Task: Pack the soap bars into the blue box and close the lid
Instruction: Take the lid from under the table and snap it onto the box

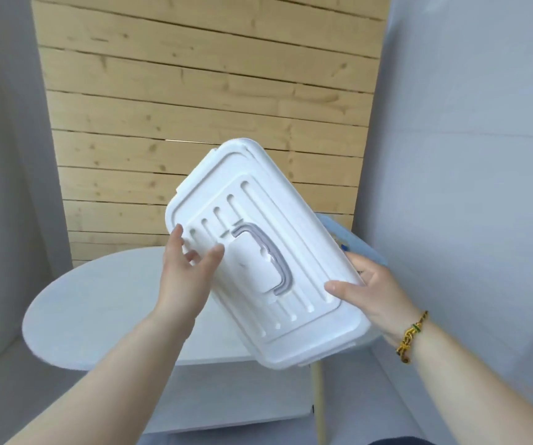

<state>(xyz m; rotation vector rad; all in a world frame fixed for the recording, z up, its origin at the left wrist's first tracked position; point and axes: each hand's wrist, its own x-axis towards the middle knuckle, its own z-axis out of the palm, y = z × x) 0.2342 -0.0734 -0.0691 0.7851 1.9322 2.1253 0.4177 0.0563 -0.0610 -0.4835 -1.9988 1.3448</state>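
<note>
Blue box (pixel 360 244) shows in the head view only as a pale blue sliver past the far right edge of the lid (pixel 258 200); the rest of it lies behind the lid, so whether it sits on the bench (pixel 98 300) cannot be told. The white lid is held up and tilted, top face toward the camera, above the bench.

The right hand (pixel 374 284) grips the lid's right edge, thumb on the top face and fingers curled round behind. The left hand (pixel 185 274) is loosely spread at the lid's left edge, thumb and fingertips resting on the top face without closing round anything.

Risks, as I judge them:
- The lid is carried by one pinch at an edge, so it could swing or slip.
- It blocks sight of the box, so it could come down skewed, catch the rim, and fail to seat.
- A soap bar standing proud would keep it from closing.

Count:
- One lid, with one grey handle (pixel 275 258).
- One blue box.
- Two hands.
- One bracelet (pixel 411 335), on the right wrist.
- No soap bars in sight to count.
</note>
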